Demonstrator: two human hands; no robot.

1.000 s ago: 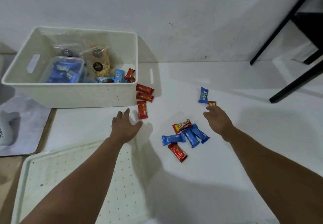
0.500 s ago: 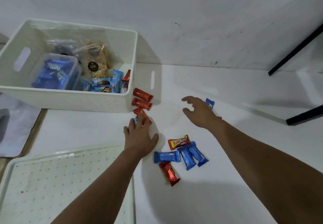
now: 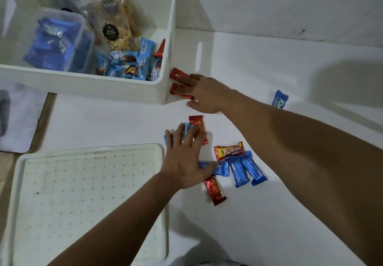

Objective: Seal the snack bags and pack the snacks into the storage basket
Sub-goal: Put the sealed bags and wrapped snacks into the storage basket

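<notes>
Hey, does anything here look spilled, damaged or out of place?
Nothing looks damaged. Loose snack bars lie scattered on the white surface outside the storage basket: two red bars under the right hand, and one blue bar apart from the rest.

Glossy foil wrappers (image 3: 214, 192) gleam beside the left hand (image 3: 183, 167). The white basket (image 3: 103, 86) ahead of it looks like smooth matt plastic, as does the perforated tray (image 3: 83, 193) just left. The desk (image 3: 259, 214) underneath is smooth, faintly shiny white.
</notes>
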